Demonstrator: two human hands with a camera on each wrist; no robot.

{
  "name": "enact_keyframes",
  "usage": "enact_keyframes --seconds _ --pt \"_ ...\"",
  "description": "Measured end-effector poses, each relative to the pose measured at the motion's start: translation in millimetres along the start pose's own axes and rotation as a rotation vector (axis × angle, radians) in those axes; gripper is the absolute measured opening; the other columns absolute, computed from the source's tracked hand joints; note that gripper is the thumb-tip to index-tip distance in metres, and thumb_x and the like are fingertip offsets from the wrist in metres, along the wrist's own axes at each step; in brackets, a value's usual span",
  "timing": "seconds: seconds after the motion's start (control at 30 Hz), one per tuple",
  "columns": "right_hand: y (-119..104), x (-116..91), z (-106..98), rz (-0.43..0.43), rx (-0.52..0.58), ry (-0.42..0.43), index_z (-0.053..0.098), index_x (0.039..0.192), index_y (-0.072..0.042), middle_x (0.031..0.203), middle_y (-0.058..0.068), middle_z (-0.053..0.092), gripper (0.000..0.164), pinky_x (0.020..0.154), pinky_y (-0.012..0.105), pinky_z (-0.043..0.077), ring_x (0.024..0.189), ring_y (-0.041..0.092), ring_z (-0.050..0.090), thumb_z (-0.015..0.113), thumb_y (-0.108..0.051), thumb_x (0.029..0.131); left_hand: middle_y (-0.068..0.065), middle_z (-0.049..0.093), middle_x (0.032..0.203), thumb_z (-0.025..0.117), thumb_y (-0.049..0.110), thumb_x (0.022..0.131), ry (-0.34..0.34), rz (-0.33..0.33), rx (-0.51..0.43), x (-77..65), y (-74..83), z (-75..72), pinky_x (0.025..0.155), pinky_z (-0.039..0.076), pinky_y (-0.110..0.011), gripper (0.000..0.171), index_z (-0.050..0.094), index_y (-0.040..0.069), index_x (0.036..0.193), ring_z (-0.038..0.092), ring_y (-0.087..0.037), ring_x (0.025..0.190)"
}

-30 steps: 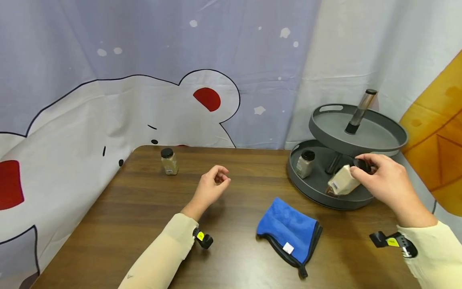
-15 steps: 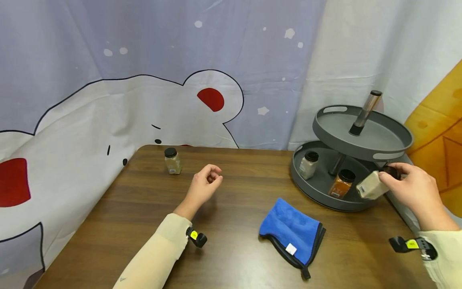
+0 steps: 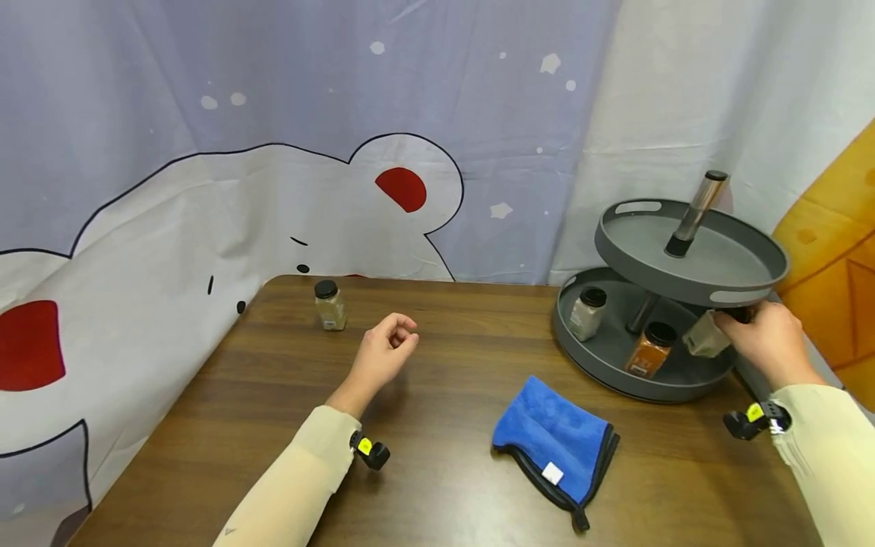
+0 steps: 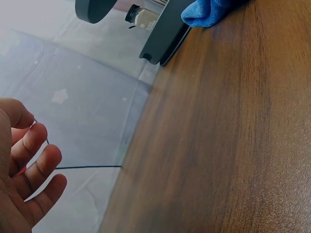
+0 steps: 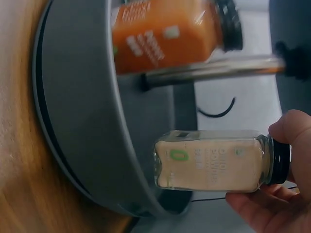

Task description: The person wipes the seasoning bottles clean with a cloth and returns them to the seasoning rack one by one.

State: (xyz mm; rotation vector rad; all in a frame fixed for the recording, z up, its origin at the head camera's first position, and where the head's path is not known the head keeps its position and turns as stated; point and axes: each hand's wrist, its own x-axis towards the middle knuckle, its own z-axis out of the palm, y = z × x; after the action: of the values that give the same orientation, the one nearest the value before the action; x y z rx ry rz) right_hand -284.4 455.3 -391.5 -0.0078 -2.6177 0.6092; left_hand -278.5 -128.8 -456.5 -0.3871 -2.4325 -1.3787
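By its black lid my right hand [image 3: 772,342] grips a spice jar of pale powder [image 5: 214,162], at the right side of the lower tray [image 3: 595,365] of a grey two-tier rack. In the right wrist view the jar's base sits just inside the tray's rim. Beside it on that tray stands an orange spice jar [image 3: 652,351], labelled pepper. A third jar with whitish contents [image 3: 584,315] is at the tray's left. My left hand [image 3: 383,353] hovers over the table with fingers loosely curled, holding nothing; closest to it is a greenish-beige spice jar [image 3: 331,310] on the table.
The rack's upper tray [image 3: 629,254] overhangs the lower one, with a metal post [image 3: 696,209] through its middle. A blue cloth [image 3: 554,433] with black edging lies in front of the rack on the wooden table [image 3: 451,486]. A patterned curtain [image 3: 492,152] hangs behind.
My right hand has carried the pale jar from in front of the orange jar to the tray's right side, then farther back under the upper tray. The left hand has stayed nearly still.
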Motion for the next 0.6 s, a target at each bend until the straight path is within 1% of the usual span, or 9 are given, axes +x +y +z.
enact_keyframes --seconds 0.13,0.23,0.4,0.5,0.6 --pt "5.7 9.1 8.4 -0.051 0.021 0.038 0.061 0.11 0.012 0.107 0.044 0.058 0.036 0.08 0.069 0.04 0.096 0.062 0.052 0.068 -0.018 0.09 0.001 0.063 0.079 0.068 0.014 0.096 0.009 -0.005 -0.002 -0.8 -1.6 -0.4 0.064 0.044 -0.028 0.012 0.065 0.009 0.107 0.054 -0.018 0.071" --pt "9.9 13.3 12.3 -0.064 0.032 0.053 0.062 0.105 0.013 0.103 0.044 0.059 0.033 0.08 0.067 0.04 0.093 0.06 0.053 0.068 -0.014 0.087 0.001 0.063 0.079 0.068 0.012 0.096 0.018 0.0 0.004 -1.4 -3.1 -0.4 0.064 0.044 -0.028 0.01 0.065 0.009 0.105 0.054 -0.017 0.07" --pt "17.7 16.6 16.8 -0.047 0.036 0.025 0.062 0.104 0.012 0.102 0.042 0.06 0.032 0.078 0.066 0.041 0.091 0.06 0.054 0.066 -0.015 0.089 0.001 0.063 0.079 0.067 0.012 0.096 0.024 -0.003 0.013 -2.6 -3.7 -2.5 0.063 0.045 -0.028 0.012 0.066 0.006 0.106 0.054 -0.018 0.07" --pt "20.8 17.3 19.6 -0.046 0.035 0.011 0.06 0.107 0.013 0.104 0.043 0.059 0.032 0.078 0.067 0.04 0.092 0.061 0.053 0.065 -0.014 0.09 0.0 0.063 0.079 0.067 0.013 0.096 0.02 -0.006 0.017 -3.3 -3.6 -4.3 0.063 0.045 -0.028 0.015 0.066 0.004 0.108 0.054 -0.018 0.07" --pt "21.6 18.1 22.7 -0.057 0.029 0.016 0.058 0.111 0.014 0.106 0.044 0.058 0.034 0.08 0.068 0.04 0.093 0.062 0.053 0.066 -0.012 0.089 0.0 0.062 0.079 0.067 0.012 0.096 0.025 -0.009 0.02 -3.4 -4.2 -5.7 0.063 0.044 -0.028 0.014 0.065 0.004 0.108 0.054 -0.018 0.07"
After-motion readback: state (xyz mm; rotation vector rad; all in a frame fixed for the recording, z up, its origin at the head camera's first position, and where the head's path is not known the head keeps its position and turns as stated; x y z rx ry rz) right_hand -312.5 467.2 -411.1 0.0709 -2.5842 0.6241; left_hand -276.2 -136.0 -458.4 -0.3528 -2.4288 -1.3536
